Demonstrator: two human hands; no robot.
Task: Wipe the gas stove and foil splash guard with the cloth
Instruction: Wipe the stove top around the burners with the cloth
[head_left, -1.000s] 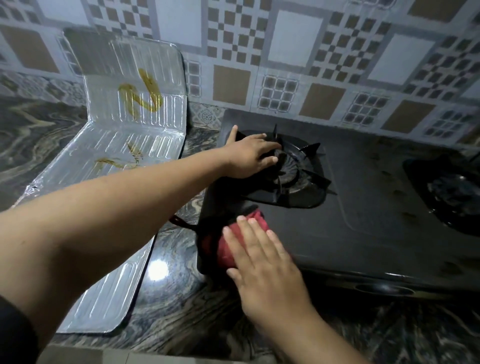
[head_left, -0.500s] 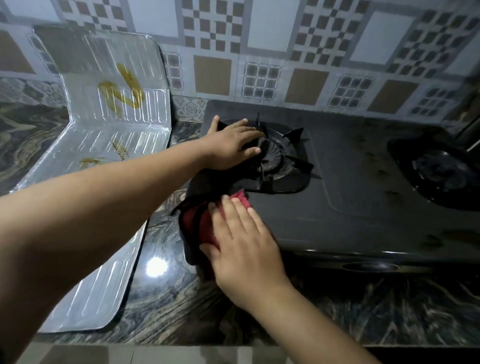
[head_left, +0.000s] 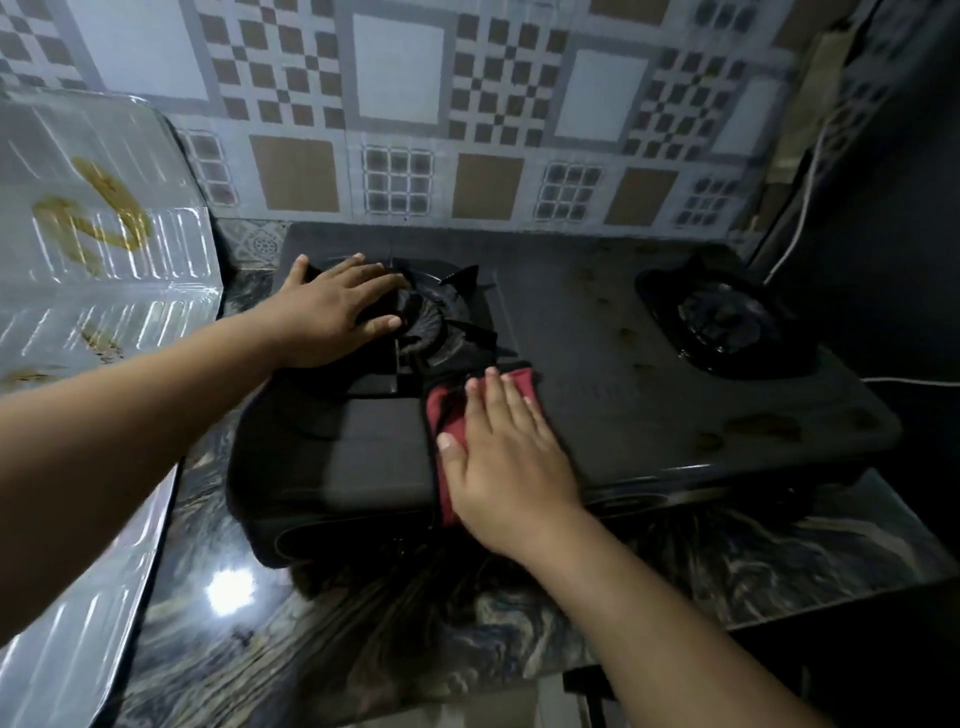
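1. Head view is showing the red cloth (head_left: 457, 415) lying on the gas stove (head_left: 597, 395) top, just in front of the left burner (head_left: 436, 322); it looks soft and light, best pressed flat.
2. The right hand (head_left: 504, 457) is pressing it with straight, spread fingers.
3. The left hand (head_left: 332, 312) is resting flat on the burner, holding nothing.
4. The stained foil splash guard (head_left: 104, 270) is standing at the left.

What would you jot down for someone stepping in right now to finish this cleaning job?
Left hand: flat, resting on the left burner, steadying the gas stove.
Right hand: straight fingers pressing the red cloth on the stove top, just in front of that burner.
Done: cannot tell how much has been wiped.
Left: brown spots show on the stove's right side; the foil splash guard, lying left of the stove, carries yellow-brown smears.
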